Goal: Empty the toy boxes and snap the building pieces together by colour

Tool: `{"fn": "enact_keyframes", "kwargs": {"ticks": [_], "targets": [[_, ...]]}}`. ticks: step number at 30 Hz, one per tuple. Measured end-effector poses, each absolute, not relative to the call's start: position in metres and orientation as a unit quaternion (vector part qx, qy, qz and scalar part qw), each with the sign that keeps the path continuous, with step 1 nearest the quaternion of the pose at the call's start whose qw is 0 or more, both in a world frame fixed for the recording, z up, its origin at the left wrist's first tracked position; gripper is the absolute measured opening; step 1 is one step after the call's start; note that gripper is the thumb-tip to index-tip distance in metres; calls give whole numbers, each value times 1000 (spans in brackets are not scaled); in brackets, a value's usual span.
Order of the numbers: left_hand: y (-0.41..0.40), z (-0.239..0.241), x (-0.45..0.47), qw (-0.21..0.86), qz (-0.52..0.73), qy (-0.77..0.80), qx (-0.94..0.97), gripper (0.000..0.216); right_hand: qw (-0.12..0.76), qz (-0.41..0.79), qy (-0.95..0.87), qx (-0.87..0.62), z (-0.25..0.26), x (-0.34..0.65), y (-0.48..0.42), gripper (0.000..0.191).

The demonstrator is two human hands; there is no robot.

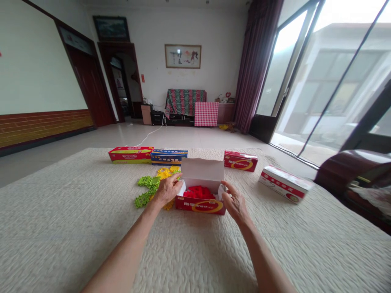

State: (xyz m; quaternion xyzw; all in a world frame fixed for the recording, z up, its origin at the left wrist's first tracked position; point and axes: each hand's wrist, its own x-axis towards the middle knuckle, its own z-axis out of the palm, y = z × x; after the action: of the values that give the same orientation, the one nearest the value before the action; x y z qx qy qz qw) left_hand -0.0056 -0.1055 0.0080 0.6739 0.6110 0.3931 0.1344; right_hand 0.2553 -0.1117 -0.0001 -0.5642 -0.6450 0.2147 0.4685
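Both hands worked at an open red carton (200,205) near the middle of a quilted cream cover (76,228); the left hand (167,189) had its fingers (176,182) curled onto the carton's left end flap; the right hand (234,202) kept its fingers loosely spread, tips at the right end, gripping nothing; red plastic pieces (199,192) already lay inside; green pieces (146,191) and yellow pieces (166,172) lay loose just left of it; four closed boxes, among them a blue box (168,157), lined the far edge.
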Motion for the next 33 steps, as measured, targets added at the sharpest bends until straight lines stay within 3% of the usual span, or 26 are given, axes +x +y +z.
{"fn": "enact_keyframes", "kwargs": {"ticks": [10,22,29,33], "targets": [[-107,14,-24,153,335,620,692,58,434,291,-672,-525,-5,253,-110,68],[-109,26,-25,201,261,652,683,57,363,345,-644,-579,1,253,-111,71],[-111,39,-21,164,215,654,707,56,280,290,-690,-601,24,255,-116,68],[-111,58,-30,110,253,641,716,53,319,274,-711,-563,38,246,-111,71]]}}
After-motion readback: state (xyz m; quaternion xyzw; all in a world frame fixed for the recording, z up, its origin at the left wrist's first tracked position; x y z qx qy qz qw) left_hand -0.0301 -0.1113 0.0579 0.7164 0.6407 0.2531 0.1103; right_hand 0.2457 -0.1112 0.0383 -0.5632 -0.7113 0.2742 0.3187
